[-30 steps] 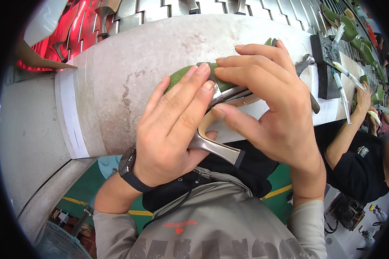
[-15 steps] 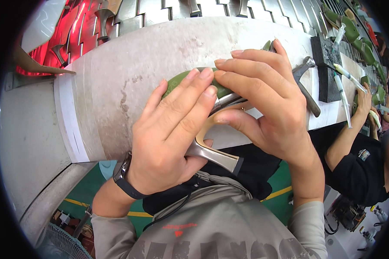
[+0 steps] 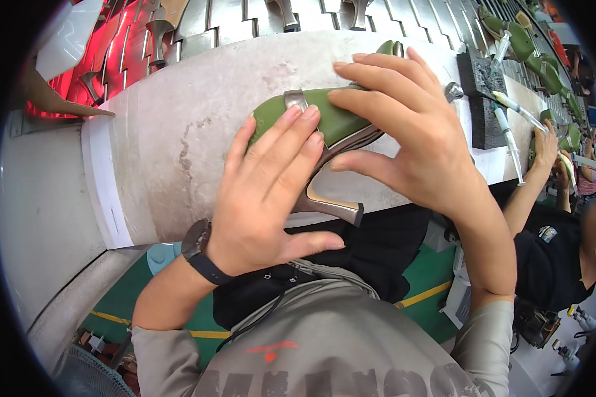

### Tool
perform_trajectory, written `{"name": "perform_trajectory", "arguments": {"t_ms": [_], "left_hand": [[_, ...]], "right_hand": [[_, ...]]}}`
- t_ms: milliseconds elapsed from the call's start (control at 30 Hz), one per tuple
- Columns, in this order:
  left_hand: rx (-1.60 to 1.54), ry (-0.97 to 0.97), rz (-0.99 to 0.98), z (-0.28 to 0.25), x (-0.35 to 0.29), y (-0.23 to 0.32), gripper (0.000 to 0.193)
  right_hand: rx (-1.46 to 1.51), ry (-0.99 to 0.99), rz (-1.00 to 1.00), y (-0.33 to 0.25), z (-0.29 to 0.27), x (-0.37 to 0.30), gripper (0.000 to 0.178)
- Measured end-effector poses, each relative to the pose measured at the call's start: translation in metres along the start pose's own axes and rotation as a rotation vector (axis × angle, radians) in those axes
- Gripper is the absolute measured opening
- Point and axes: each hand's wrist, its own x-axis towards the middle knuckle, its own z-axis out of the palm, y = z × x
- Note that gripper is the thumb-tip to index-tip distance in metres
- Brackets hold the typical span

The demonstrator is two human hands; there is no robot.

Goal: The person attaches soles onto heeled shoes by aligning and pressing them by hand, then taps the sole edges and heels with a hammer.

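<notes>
A high-heeled shoe in the making, a green shoe last [image 3: 341,114] with a metallic strap [image 3: 295,99] across it, lies on its side on the pale bench. Its slim bronze heel [image 3: 341,209] points toward me. My left hand [image 3: 255,202] rests its straight fingers on the green last beside the strap, thumb stretched away below the heel. Over the other end of the shoe arches my right hand [image 3: 420,135], fingers spread and thumb apart near the sole edge. Whether its index fingertip touches the last I cannot tell. Part of the shoe is hidden behind that hand.
A hammer [image 3: 453,91], mostly hidden by my right hand, lies beside a black block [image 3: 485,106] with syringes [image 3: 510,144] on it. A slatted metal conveyor [image 3: 225,20] carrying heeled pieces runs behind the bench. At right, a co-worker's hand [image 3: 546,143] is near more green lasts.
Both hands have loosened. My left thumb has come off the heel, and my right hand has lifted and spread. The strap now shows, and the heel sits slightly farther from me.
</notes>
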Motion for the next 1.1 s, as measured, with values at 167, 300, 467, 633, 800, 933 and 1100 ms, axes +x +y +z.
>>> {"name": "perform_trajectory", "arguments": {"t_ms": [167, 300, 467, 633, 800, 933, 1100], "left_hand": [[-0.135, 0.087, -0.025, -0.003, 0.035, -0.019, 0.05], [-0.246, 0.057, -0.108, 0.002, 0.041, -0.021, 0.04], [-0.156, 0.115, -0.063, 0.01, 0.044, -0.016, 0.04], [-0.195, 0.192, -0.045, 0.017, 0.047, -0.024, 0.045], [-0.161, -0.058, -0.121, 0.01, 0.065, -0.008, 0.078], [0.032, -0.13, -0.112, 0.013, 0.098, 0.01, 0.091], [-0.02, -0.283, -0.057, 0.006, 0.106, 0.007, 0.096]], "right_hand": [[-0.035, 0.143, -0.155, 0.022, 0.005, -0.014, 0.064], [-0.01, 0.178, -0.202, 0.031, 0.016, -0.013, 0.069], [0.109, 0.095, -0.113, 0.015, -0.007, -0.006, 0.056], [-0.093, 0.313, 0.138, 0.015, 0.007, -0.023, 0.079], [-0.06, 0.545, 0.408, 0.045, 0.031, -0.112, 0.047], [-0.294, 0.385, 0.311, 0.048, 0.021, -0.1, 0.054], [-0.082, 0.325, 0.48, 0.052, 0.007, -0.094, 0.042]]}}
